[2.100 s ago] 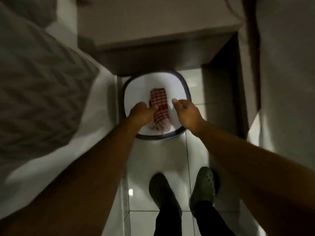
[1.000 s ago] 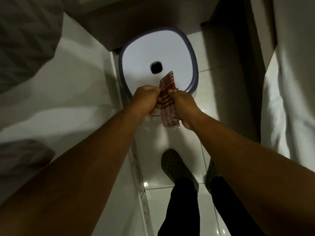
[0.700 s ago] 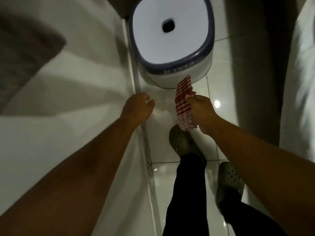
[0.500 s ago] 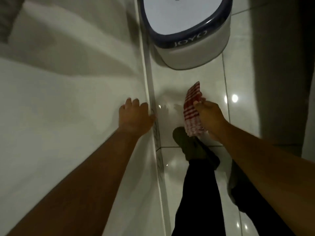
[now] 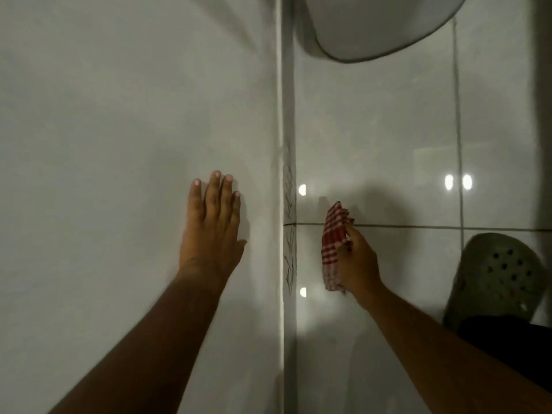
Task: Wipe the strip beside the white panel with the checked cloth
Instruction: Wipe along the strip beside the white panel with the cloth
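My right hand (image 5: 357, 261) grips the checked cloth (image 5: 333, 245) — the strip (image 5: 288, 174) runs lengthwise just to its left, beside the white panel (image 5: 119, 144); left hand (image 5: 212, 225) flat, fingers spread, on the panel.

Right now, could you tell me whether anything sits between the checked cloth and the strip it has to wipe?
Nothing visible does. The checked cloth, held in the right hand, hangs beside the strip with only bare floor tile between them.

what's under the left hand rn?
The left hand lies flat, fingers spread, on the white panel. Bare panel shows all around it; the patch under the palm is covered. The checked cloth is in the right hand.
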